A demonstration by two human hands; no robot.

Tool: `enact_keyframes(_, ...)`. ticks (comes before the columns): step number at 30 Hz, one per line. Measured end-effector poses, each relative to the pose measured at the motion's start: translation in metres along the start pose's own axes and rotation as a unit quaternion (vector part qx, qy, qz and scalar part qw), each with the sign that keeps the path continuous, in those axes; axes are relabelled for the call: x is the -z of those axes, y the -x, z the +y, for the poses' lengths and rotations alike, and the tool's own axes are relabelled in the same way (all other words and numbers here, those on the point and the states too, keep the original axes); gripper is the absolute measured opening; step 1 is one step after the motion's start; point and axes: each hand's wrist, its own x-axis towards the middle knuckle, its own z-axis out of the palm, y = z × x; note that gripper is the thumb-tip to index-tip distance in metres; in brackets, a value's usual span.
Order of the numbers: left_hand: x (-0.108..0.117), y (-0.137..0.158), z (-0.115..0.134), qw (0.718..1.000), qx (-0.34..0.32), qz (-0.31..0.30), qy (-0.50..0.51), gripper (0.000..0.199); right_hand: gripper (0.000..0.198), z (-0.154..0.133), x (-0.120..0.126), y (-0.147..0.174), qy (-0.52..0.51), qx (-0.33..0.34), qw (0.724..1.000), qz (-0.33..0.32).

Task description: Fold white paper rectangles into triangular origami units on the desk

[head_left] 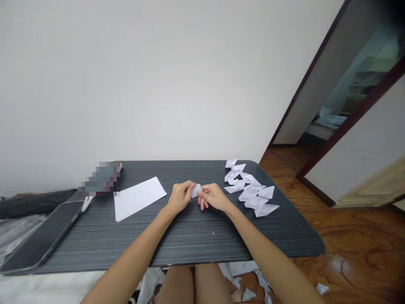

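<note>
A small folded piece of white paper (195, 191) is held between both hands above the middle of the dark table. My left hand (181, 196) is closed, its thumb and fingers pinching the paper's left side. From the right, my right hand (213, 196) grips the other side with thumb and index finger, the remaining fingers loosely curled below. Several folded white paper shapes (251, 196) with pointed ends lie in a cluster to the right of my right hand. Left of my left hand rests a stack of flat white paper sheets (139, 198).
The dark wood-grained table (190, 245) backs onto a white wall. On its left are a black tablet-like slab (44, 236) and a blurred-out object (101, 179). Paper scraps (249, 294) litter the floor below. A doorway stands at the right.
</note>
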Motion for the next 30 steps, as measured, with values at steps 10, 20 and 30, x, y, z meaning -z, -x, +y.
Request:
enact_keyframes(10,-0.007,0.002,-0.008,0.996,-0.072,0.019,-0.051,0.021,0.029,-0.005,0.000,0.001,0.102,0.037,0.982,0.153)
enact_keyframes(20,-0.002,0.002,-0.002,0.989,-0.108,0.001,-0.104,0.016,0.022,-0.008,-0.002,0.004,0.301,0.186,0.924,0.147)
enact_keyframes(30,0.000,0.002,-0.001,0.994,-0.095,0.009,-0.054,0.013,0.021,-0.007,0.009,0.003,0.252,0.150,0.946,0.138)
